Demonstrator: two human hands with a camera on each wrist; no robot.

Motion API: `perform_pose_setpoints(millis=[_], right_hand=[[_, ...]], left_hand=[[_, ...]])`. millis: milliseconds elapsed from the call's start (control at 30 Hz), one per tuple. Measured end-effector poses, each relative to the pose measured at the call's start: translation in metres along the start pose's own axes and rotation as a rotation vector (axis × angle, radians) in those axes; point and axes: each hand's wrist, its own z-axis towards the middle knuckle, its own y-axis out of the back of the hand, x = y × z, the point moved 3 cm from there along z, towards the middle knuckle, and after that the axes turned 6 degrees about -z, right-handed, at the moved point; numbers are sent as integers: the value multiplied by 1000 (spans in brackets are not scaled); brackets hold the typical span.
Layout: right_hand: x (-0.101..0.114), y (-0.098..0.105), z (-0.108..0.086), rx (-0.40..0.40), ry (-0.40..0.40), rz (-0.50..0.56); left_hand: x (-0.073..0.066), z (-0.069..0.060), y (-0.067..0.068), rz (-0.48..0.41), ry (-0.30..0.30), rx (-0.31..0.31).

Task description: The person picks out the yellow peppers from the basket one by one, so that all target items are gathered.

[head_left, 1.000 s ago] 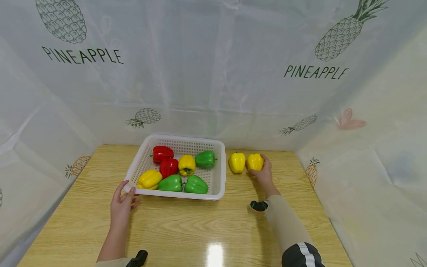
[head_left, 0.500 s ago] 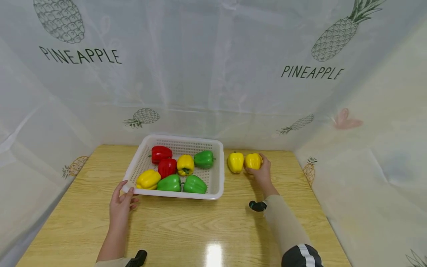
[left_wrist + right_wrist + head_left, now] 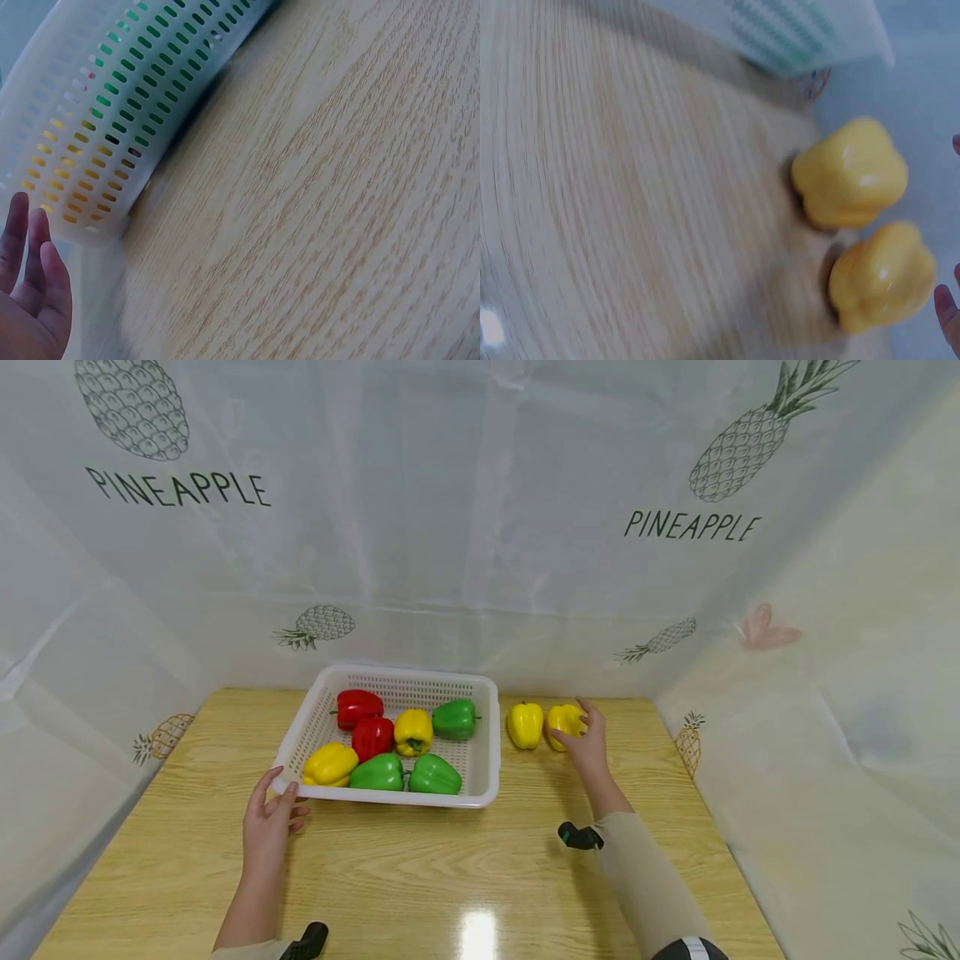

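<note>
In the head view a white plastic basket [image 3: 491, 752] holds red, yellow and green bell peppers, among them a green pepper [image 3: 435, 774] near the front rim. My left hand [image 3: 266, 818] touches its near left corner, with thumb and index finger on either side of that corner. The other fingers [image 3: 56, 277] lie loosely extended below. To the basket's right, two yellow bell peppers stand side by side on the table. My right hand [image 3: 588, 747] spreads thumb and fingers around the outer yellow pepper [image 3: 562, 727]. In the right wrist view its fingertips [image 3: 943, 300] are apart from that pepper.
The inner yellow pepper [image 3: 524, 726] stands between the basket and the outer pepper. A wooden table [image 3: 420, 868] lies beneath everything. Behind and at both sides hangs a pale curtain [image 3: 450, 527] with pineapple prints, close to the table's back edge.
My right hand has loosened from the outer yellow pepper and its fingers are spread wider. The left hand stays at the basket corner. The head view has shifted slightly.
</note>
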Motion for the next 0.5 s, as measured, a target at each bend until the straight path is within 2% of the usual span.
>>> perform_pose_setpoints(millis=[200,500], right_hand=[[23,-8,-11,45,7,66],[57,-28,-29,160,-11,151]], left_hand=[[3,2,1,8,-4,4],[-1,-1,0,3,0,0]])
